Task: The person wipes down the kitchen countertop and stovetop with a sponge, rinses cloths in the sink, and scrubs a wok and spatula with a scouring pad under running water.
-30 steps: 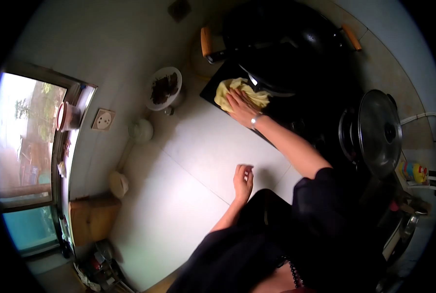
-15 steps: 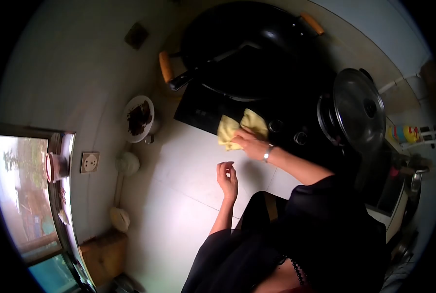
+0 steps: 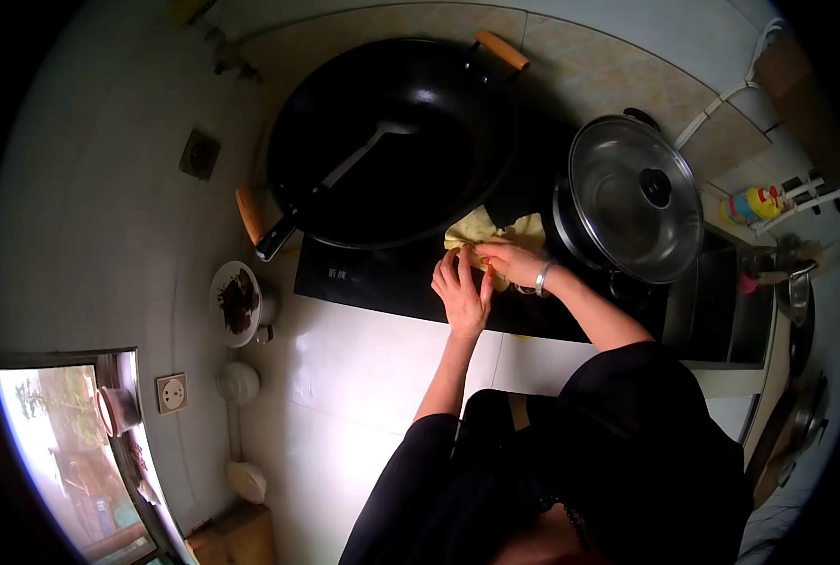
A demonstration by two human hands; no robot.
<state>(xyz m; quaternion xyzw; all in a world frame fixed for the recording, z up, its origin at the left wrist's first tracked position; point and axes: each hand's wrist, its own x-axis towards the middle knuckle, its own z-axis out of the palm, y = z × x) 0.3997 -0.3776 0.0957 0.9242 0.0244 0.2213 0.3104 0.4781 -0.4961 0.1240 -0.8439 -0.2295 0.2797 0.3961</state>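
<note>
A crumpled pale yellow cloth point(image 3: 473, 226) lies on the black cooktop point(image 3: 373, 280), between the wok and the lidded pot. My right hand point(image 3: 516, 262), with a silver band on the wrist, is closed on the cloth and presses it to the cooktop. Beside it, my left hand point(image 3: 464, 294) has its bent fingers on the near edge of the cloth, close to the right fingers. The large black wok point(image 3: 392, 188) stands just beyond, with a spatula point(image 3: 344, 169) resting inside it and its handle over the rim.
Right of my hands is a pot with a glass lid point(image 3: 632, 202). A white bowl of dark food point(image 3: 236, 303) stands at the left, near a wall socket point(image 3: 171, 394). A yellow bottle point(image 3: 751, 204) is at the far right. White counter point(image 3: 373, 367) runs along the front.
My left hand has moved up from over the counter to the cloth. The right hand and cloth have moved onto the cooktop between wok and pot. The view has shifted too.
</note>
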